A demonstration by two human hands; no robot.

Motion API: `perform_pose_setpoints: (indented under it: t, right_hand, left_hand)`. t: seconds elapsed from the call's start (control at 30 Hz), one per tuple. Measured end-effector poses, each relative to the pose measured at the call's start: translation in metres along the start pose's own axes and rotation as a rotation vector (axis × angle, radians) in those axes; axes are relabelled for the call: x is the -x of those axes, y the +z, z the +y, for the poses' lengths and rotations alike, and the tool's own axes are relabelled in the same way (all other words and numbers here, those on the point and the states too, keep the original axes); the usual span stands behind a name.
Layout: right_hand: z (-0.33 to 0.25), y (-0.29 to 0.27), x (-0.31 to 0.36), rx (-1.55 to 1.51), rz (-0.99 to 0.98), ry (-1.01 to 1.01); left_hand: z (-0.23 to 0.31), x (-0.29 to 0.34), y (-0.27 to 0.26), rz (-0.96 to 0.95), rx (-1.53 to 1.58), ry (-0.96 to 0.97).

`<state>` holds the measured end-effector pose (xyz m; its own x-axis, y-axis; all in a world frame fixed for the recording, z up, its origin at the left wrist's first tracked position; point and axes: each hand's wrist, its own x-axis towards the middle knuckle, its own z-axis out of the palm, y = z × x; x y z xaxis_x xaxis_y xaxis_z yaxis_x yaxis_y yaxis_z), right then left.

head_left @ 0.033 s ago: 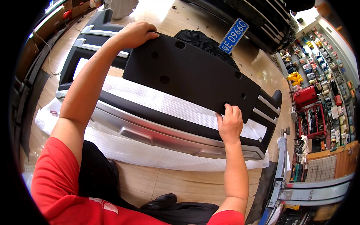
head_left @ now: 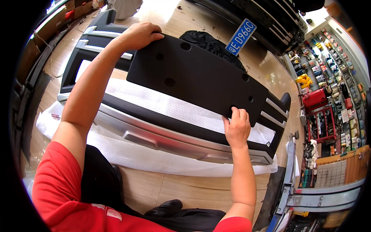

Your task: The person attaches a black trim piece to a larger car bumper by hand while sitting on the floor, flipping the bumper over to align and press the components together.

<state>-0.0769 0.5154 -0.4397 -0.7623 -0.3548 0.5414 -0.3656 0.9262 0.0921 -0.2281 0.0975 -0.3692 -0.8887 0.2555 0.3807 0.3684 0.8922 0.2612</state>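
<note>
Over the far part of one long, curved, black-and-silver bumper (head_left: 177, 140), one flat, matt-black, roughly rectangular panel (head_left: 201, 79), tilted lower to the right; whether it rests on the bumper or is held clear of it, cannot tell. Five dark holes counted in the panel, away from the fingers. Two bare hands on it. Left hand (head_left: 141, 34), above the bumper's left end: clasping the panel's far left corner, fingers bent over the edge, tips hidden. Right hand (head_left: 238, 125), above the bumper's right half: thumb and bent fingers pinching the panel's near edge. Two silver strips (head_left: 276, 108) at the bumper's right end. Under the bumper, white textured wrapping (head_left: 150, 161), spread past its near side. Beyond the bumper: one crumpled black bundle (head_left: 206, 41), one blue rectangular plate (head_left: 240, 36), one dark vehicle body (head_left: 247, 15). Right of the bumper, one grey metal arm (head_left: 324, 200) and one red case (head_left: 313, 99). Nearer than the bumper, one black shoe (head_left: 165, 207) on pale, wood-look flooring (head_left: 145, 185).
</note>
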Motion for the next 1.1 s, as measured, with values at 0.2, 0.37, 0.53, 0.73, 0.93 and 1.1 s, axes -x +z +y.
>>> perform_pose_setpoints:
  t: [0.2,0.37,0.53,0.73,0.93,1.1]
  right_hand:
    - [0.0,0.0,-0.001,0.001,0.005,-0.005]
    - [-0.001,0.0,-0.001,0.033,0.012,-0.017]
    - [-0.001,0.0,-0.001,-0.002,0.007,-0.006]
    - [0.001,-0.001,-0.001,-0.014,0.005,-0.011]
    - [0.007,-0.014,-0.008,-0.183,-0.06,0.061]
    - [0.029,-0.033,-0.019,-0.471,-0.011,0.281]
  left_hand:
    - [-0.001,0.0,0.001,0.0,0.062,0.017]
    - [-0.001,0.001,0.0,0.002,0.073,0.018]
    - [-0.001,0.0,0.0,-0.008,0.068,0.009]
    - [-0.003,-0.001,0.002,-0.008,0.071,0.008]
    - [-0.003,-0.001,0.0,-0.018,0.06,0.019]
    - [-0.003,0.001,-0.002,-0.023,0.048,0.03]
